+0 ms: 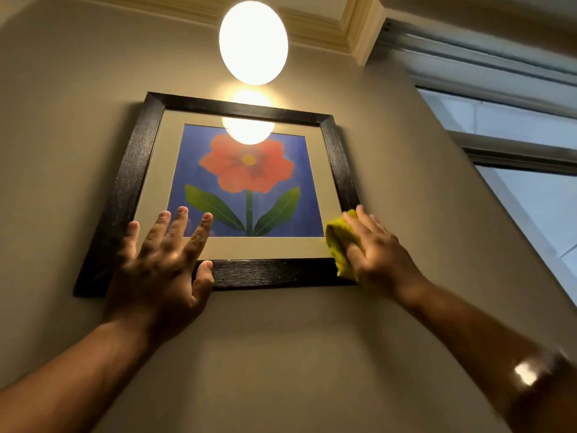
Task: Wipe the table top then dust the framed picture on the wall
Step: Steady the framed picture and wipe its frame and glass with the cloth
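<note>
Framed picture [246, 182] hangs on the beige wall [281, 354], seen from below w/ both arms reaching up to it. Table isn't in view at all, so can't say anything about that half; judging by where the hands are, it's the dusting step that's in hand.

Right hand [379, 254] presses a bunched yellow cloth [338, 245] flat against the bottom right corner of the frame, fingers laid over the cloth rather than fisted round it. Left hand [165, 264] is open, fingers spread, resting on the lower left part of the pic w/ the thumb on the bottom rail, prob steadying it so it doesn't swing.

Next move imo: drag the cloth along the bottom rail or up the right side, light pressure, keeping the left hand braced bc a hung frame will tilt if pushed sideways. Top rail is the highest reach and likely where the most dust sits.

Materials etc: frame is black or v dark wood w/ a visible fine grain, wide flat moulding, mitred corners. Inside is a beige mat, then a print of a red flower w/ two green leaves on blue. Front is glazed and glossy, you can see the round ceiling lamp [253, 42] mirrored in it near the top. Cloth looks soft and nubby, microfibre-ish. Window [515, 135] sits off to the right.
</note>
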Motion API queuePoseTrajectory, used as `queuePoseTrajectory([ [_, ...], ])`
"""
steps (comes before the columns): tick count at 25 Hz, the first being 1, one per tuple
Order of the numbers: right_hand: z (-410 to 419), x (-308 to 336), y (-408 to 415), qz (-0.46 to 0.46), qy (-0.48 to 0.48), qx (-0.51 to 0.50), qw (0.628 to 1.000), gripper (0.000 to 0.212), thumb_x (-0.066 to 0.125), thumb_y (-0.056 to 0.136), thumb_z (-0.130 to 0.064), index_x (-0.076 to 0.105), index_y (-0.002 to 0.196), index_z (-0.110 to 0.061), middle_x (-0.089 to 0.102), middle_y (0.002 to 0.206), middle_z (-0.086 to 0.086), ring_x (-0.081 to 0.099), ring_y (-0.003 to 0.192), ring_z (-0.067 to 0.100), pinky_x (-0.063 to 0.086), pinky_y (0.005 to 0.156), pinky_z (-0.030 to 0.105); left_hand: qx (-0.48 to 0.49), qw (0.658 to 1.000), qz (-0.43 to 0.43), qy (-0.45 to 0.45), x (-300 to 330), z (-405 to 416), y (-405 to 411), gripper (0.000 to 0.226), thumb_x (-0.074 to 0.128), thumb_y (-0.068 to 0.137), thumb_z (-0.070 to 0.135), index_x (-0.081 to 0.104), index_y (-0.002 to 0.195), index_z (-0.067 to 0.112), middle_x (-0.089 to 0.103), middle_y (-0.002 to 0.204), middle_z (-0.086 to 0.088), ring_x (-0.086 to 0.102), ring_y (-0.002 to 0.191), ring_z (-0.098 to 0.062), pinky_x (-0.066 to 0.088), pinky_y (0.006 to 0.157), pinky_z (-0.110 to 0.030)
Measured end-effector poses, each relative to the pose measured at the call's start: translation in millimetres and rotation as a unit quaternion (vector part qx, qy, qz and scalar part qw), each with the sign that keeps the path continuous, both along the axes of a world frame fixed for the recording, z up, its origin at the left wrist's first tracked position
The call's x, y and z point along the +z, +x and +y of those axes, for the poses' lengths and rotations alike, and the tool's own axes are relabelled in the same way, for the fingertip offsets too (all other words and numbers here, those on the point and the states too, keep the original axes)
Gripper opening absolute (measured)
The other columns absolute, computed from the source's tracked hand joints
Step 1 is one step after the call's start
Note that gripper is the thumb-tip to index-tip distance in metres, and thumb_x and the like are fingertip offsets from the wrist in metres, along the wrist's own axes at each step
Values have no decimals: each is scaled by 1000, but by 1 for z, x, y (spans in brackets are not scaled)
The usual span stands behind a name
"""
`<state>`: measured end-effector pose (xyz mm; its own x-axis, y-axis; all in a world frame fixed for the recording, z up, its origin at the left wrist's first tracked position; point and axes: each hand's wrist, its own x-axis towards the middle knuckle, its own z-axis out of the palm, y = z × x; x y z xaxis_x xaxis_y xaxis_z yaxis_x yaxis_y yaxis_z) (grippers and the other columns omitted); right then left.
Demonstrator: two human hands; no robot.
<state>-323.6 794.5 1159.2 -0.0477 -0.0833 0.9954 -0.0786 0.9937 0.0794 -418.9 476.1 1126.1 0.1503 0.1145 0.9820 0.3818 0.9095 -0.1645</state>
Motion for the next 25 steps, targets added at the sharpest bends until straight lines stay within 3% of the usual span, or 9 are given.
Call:
queuePoseTrajectory([
  [5, -17, 181, 43, -55, -139, -20, 989, 56, 33, 98, -41, 19, 149, -25, 26, 158, 9, 31, 141, 33, 28, 116, 45, 4, 1000, 0, 1, 3, -2, -2, 73, 28, 82, 50, 20, 151, 31, 29, 158, -14, 28, 146, -34, 14, 117, -62],
  [7, -8, 148, 36, -56, -96, -44, 993, 56, 36, 97, -38, 21, 149, -24, 25, 158, 8, 30, 141, 33, 27, 117, 43, 1, 1000, 4, 7, 3, -1, -4, 73, 29, 82, 50, 21, 151, 31, 30, 157, -15, 29, 145, -35, 15, 117, -62],
  [9, 11, 54, 23, -40, -7, -26, 999, 59, 40, 92, -31, 24, 148, -25, 21, 159, 4, 26, 144, 29, 22, 120, 38, -3, 1000, 10, 8, 2, -1, -4, 73, 31, 82, 48, 21, 151, 29, 32, 155, -17, 31, 144, -37, 15, 117, -62],
  [12, 29, -66, 18, -107, 105, -1, 989, 73, 35, 77, -32, 14, 146, -45, 6, 160, -17, 4, 148, 5, 10, 119, 22, -3, 1000, 12, 7, 3, 2, -4, 72, 32, 82, 46, 23, 151, 28, 34, 154, -18, 33, 142, -38, 15, 116, -60],
  [15, 26, -11, 28, -112, 141, 1, 984, 61, 43, 92, -21, 20, 145, -41, 7, 159, -10, 3, 148, 13, 12, 119, 26, -7, 1000, 8, 9, 2, 3, -3, 72, 32, 82, 46, 23, 151, 28, 34, 155, -17, 33, 143, -36, 16, 116, -59],
  [17, 9, 79, 33, -92, 90, -33, 991, 56, 44, 96, -16, 26, 147, -28, 11, 161, 4, 10, 148, 27, 17, 119, 37, -2, 1000, 7, 8, 1, 2, -2, 72, 32, 82, 46, 23, 151, 29, 33, 155, -16, 33, 143, -35, 15, 117, -59],
  [20, -16, 191, 39, -100, -35, -102, 989, 54, 34, 99, -34, 17, 150, -27, 11, 161, 8, 15, 147, 32, 19, 119, 45, 6, 1000, 12, 5, 0, -1, -3, 72, 31, 83, 48, 21, 152, 30, 31, 156, -15, 32, 144, -35, 14, 118, -58],
  [23, -27, 191, 33, -76, -34, -85, 993, 55, 38, 97, -38, 21, 148, -25, 17, 160, 9, 29, 141, 36, 28, 116, 46, 7, 1000, 13, 7, 0, -3, -5, 73, 30, 84, 50, 18, 153, 30, 28, 157, -15, 30, 145, -35, 13, 118, -58],
  [25, -1, 127, 27, -47, 18, -13, 999, 57, 48, 93, -35, 28, 144, -20, 27, 157, 13, 36, 137, 38, 34, 111, 41, 3, 1000, 18, 9, 1, -2, -7, 73, 31, 83, 50, 18, 153, 30, 30, 157, -16, 30, 144, -35, 13, 118, -58],
])
